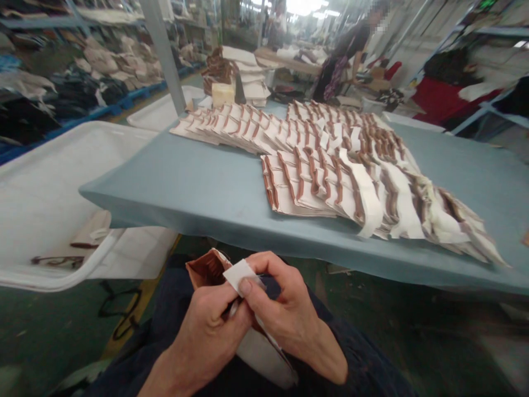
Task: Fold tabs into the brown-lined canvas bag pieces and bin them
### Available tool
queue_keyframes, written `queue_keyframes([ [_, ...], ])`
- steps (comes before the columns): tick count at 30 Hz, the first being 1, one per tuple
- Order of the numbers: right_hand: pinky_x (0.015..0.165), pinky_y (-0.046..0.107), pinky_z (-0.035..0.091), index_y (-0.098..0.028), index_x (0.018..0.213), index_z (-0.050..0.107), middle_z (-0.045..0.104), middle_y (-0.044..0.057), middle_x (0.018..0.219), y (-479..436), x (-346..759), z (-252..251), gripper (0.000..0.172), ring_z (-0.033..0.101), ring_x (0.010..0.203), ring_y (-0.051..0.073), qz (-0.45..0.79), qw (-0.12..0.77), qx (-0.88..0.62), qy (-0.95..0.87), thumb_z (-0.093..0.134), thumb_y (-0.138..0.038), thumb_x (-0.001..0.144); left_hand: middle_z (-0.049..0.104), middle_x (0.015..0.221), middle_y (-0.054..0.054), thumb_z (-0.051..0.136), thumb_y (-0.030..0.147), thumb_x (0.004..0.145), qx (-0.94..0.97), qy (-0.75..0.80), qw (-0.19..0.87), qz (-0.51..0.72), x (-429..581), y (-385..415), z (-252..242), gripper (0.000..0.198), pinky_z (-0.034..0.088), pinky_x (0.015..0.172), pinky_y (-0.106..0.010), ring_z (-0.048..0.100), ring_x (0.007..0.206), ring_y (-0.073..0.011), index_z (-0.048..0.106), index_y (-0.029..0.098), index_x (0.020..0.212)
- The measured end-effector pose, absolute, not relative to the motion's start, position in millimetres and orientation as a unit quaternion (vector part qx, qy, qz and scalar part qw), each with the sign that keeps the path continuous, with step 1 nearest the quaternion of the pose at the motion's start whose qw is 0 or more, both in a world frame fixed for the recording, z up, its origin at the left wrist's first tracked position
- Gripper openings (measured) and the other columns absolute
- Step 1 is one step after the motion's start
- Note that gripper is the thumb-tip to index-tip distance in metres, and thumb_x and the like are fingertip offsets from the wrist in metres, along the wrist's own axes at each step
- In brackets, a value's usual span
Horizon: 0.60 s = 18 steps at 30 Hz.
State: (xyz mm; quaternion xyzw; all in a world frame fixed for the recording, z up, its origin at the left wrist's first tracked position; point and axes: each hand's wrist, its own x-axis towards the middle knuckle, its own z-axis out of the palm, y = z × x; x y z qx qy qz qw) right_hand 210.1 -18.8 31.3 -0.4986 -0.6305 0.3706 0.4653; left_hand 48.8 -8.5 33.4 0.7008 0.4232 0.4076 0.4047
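My left hand (215, 320) is closed on a folded fabric piece, brown on one face and off-white on the other. Its brown part (202, 268) sticks out beyond my fingers, and its pale end (266, 358) hangs over my lap. Between the thumb and index finger of my right hand (285, 298) is a small white strip (239, 275), held against the top of the fabric piece. Both hands touch each other above my lap. The inner fingers are partly hidden.
Before me stands a table with a blue-grey cover (198, 182), bearing rows of pale-and-brown fabric pieces (306, 182) and loose white strips (363, 193). White plastic bins (82, 259) stand to the left. Farther back, a person (343, 49) stands near stacked fabric.
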Motion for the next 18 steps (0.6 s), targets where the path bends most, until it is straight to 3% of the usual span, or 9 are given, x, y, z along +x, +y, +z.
queue_keyframes([
  [4, 0.078, 0.030, 0.059, -0.023, 0.099, 0.070, 0.084, 0.004, 0.092, -12, 214, 30, 0.009, 0.077, 0.082, 0.018, 0.196, 0.508, -0.465, -0.698, 0.066, -0.018, 0.105, 0.074, 0.063, 0.003, 0.072, 0.033, 0.095, 0.635, 0.497, 0.434, 0.401, 40, -11, 30, 0.017, 0.048, 0.049, -0.019, 0.065, 0.049, -0.0139, 0.079, 0.022, 0.084],
  [8, 0.072, 0.032, 0.057, -0.025, 0.104, 0.069, 0.083, 0.005, 0.090, -9, 218, 29, 0.015, 0.076, 0.078, 0.020, 0.056, 0.490, -0.432, -0.756, 0.061, -0.013, 0.105, 0.076, 0.067, 0.002, 0.078, 0.045, 0.095, 0.561, 0.523, 0.510, 0.389, 33, -17, 30, 0.025, 0.053, 0.053, -0.021, 0.071, 0.056, -0.0172, 0.079, 0.022, 0.084],
  [12, 0.073, 0.032, 0.057, -0.025, 0.107, 0.072, 0.082, 0.005, 0.092, -9, 218, 29, 0.015, 0.074, 0.078, 0.020, 0.014, 0.451, -0.428, -0.783, 0.060, -0.016, 0.109, 0.074, 0.066, 0.000, 0.080, 0.051, 0.094, 0.514, 0.518, 0.555, 0.400, 33, -26, 32, 0.036, 0.054, 0.054, -0.023, 0.068, 0.056, -0.0176, 0.073, 0.022, 0.075],
  [18, 0.073, 0.033, 0.052, -0.026, 0.112, 0.075, 0.081, 0.005, 0.095, -11, 223, 24, 0.020, 0.070, 0.076, 0.018, -0.005, 0.404, -0.415, -0.815, 0.058, -0.016, 0.113, 0.073, 0.071, 0.000, 0.083, 0.056, 0.089, 0.427, 0.488, 0.645, 0.405, 26, -27, 24, 0.037, 0.055, 0.056, -0.024, 0.069, 0.060, -0.0188, 0.076, 0.020, 0.084],
])
